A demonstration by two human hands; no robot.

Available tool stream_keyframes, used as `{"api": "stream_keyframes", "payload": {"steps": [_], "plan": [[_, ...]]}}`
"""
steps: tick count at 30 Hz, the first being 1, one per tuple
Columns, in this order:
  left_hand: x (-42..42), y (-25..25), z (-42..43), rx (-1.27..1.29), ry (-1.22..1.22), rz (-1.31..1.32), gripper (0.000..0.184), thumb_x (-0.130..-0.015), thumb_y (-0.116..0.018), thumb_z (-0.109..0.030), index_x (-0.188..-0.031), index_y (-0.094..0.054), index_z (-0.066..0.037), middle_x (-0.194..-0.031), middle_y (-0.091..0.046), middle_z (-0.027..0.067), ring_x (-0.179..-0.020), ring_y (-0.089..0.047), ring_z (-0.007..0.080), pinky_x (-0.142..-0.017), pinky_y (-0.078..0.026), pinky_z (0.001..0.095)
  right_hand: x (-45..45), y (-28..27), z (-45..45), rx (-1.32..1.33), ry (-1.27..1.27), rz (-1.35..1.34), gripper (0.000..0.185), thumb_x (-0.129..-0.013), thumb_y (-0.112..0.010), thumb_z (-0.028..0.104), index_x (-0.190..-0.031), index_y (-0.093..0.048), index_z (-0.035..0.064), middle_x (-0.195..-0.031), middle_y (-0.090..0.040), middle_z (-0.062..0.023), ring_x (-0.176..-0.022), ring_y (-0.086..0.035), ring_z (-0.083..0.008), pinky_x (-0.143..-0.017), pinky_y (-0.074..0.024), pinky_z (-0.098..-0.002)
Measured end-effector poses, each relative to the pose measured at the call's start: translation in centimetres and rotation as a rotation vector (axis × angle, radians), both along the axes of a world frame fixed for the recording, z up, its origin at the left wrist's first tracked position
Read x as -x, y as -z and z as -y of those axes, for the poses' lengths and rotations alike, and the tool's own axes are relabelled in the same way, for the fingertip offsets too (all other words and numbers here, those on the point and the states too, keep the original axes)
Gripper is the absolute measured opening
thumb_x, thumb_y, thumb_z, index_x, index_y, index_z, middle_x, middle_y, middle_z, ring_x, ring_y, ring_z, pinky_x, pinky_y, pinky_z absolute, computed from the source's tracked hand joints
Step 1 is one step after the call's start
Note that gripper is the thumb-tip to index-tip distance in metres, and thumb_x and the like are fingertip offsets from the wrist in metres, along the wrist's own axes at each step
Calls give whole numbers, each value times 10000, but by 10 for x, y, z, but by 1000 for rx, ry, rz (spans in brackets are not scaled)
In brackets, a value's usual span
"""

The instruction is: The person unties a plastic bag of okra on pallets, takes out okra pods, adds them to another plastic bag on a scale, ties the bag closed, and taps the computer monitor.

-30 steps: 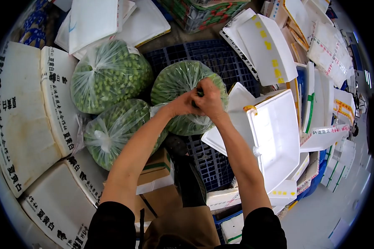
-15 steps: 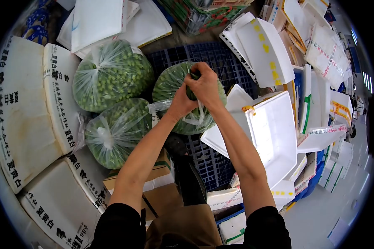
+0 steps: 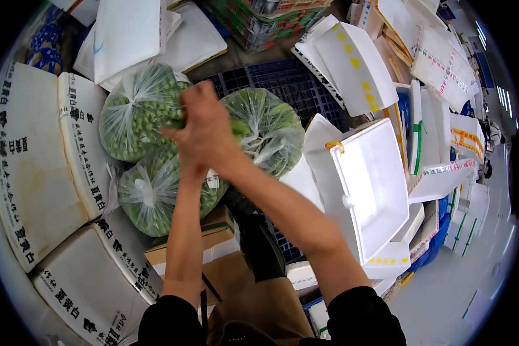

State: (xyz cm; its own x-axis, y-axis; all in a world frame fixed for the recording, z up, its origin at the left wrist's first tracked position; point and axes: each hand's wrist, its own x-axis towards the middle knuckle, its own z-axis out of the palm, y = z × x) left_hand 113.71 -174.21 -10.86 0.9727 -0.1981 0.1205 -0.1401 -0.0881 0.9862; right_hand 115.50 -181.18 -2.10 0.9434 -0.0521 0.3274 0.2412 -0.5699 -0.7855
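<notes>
Hands, two, bare. The right hand [image 3: 205, 118] is bent at the knuckles and set over the left hand [image 3: 189, 151], by which it is partly hidden. Both are blurred; whether anything is grasped cannot be told.

Bags, three, clear plastic, filled with green vegetables. The upper bag [image 3: 141, 115] and lower bag [image 3: 150, 199] are placed side by side at the left; the third bag [image 3: 274, 124] is set to the right, over a blue pallet [image 3: 282, 78]. The hands are held above the place where the three meet, with parts of all three covered. A white label [image 3: 213, 179] is seen beside the left wrist.

Surroundings. Printed foam boxes [image 3: 37, 161] are ranged along the left. White lids [image 3: 130, 40] are stacked beyond the upper bag, near a crate [image 3: 265, 26]. An open foam box [image 3: 380, 179] is tilted at the right. A carton [image 3: 225, 268] is partly covered by the left forearm.
</notes>
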Motion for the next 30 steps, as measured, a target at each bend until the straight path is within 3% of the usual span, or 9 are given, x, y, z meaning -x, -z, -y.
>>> {"api": "stream_keyframes", "payload": {"steps": [5, 11, 15, 16, 19, 23, 24, 25, 30], "plan": [[63, -28, -39, 909, -140, -456, 306, -947, -454, -221, -1200, -502, -55, -1082, -581, 114, -1013, -574, 262, -927, -469, 409, 41, -22, -57, -253, -113, -13, 647, -588, -842, 221, -1079, -503, -29, -1101, -449, -211, -927, -544, -375, -790, -462, -424], [119, -13, -63, 889, -80, -367, 421, -947, -477, -337, -1268, -425, -70, -1085, -571, 107, -993, -580, 273, -859, -496, 397, 68, -3, -66, -506, -224, -307, 438, -731, -735, 171, -1068, -527, -17, -1121, -495, -193, -1002, -536, -382, -842, -439, -430], [123, -34, -42, 1240, -353, -661, 522, -895, -520, -407, -1301, -420, -96, -1038, -581, 108, -938, -585, 289, -749, -528, 466, 97, 3, -83, -44, -224, -108, 343, -781, -689, 119, -1060, -543, -19, -1125, -500, -185, -991, -563, -292, -818, -466, -365], [126, -14, -44, 940, -400, -714, 642, -825, -554, -468, -1312, -408, -76, -1056, -588, 108, -945, -590, 302, -790, -517, 463, 96, 4, -82, -172, -217, -221, 327, -793, -679, 114, -1061, -544, -18, -1115, -510, -174, -985, -569, -272, -813, -471, -347], [139, 1, -43, 972, -231, -409, 684, -785, -559, -469, -1310, -410, -56, -1067, -593, 119, -1007, -584, 290, -865, -496, 463, 89, 2, -71, -494, -212, -436, 278, -830, -647, 101, -1065, -548, -11, -1079, -542, -132, -963, -582, -213, -806, -481, -303], [137, 18, -44, 1159, -192, -496, 709, -756, -583, -406, -1334, -380, -48, -1196, -549, 137, -1123, -541, 265, -963, -445, 467, 77, -30, -44, -675, -194, -368, 226, -873, -601, 103, -1077, -562, 14, -1003, -590, -57, -922, -578, -143, -805, -478, -269], [138, 53, -55, 1430, 67, -461, 784, -721, -663, -290, -1386, -310, -72, -1265, -516, 137, -1138, -535, 302, -992, -425, 470, 69, -41, -32, -704, -179, -353, 217, -882, -592, 106, -1080, -566, 20, -981, -601, -38, -911, -576, -127, -803, -475, -260], [114, 6, -42, 1606, 189, -377, 854, -673, -741, -187, -1398, -301, -93, -1273, -512, 141, -1130, -543, 319, -985, -435, 469, 56, -45, -20, -833, -118, -317, 211, -859, -599, 95, -1049, -558, 12, -947, -575, -49, -882, -551, -120, -756, -474, -274], [99, 35, -49, 1478, 24, -625, 789, -643, -814, -135, -1317, -410, -70, -1173, -575, 131, -1049, -593, 289, -854, -542, 391, 38, -13, -17, -168, -199, -551, 275, -880, -592, 173, -1072, -520, -9, -999, -571, -158, -875, -594, -279, -752, -469, -400]]}}
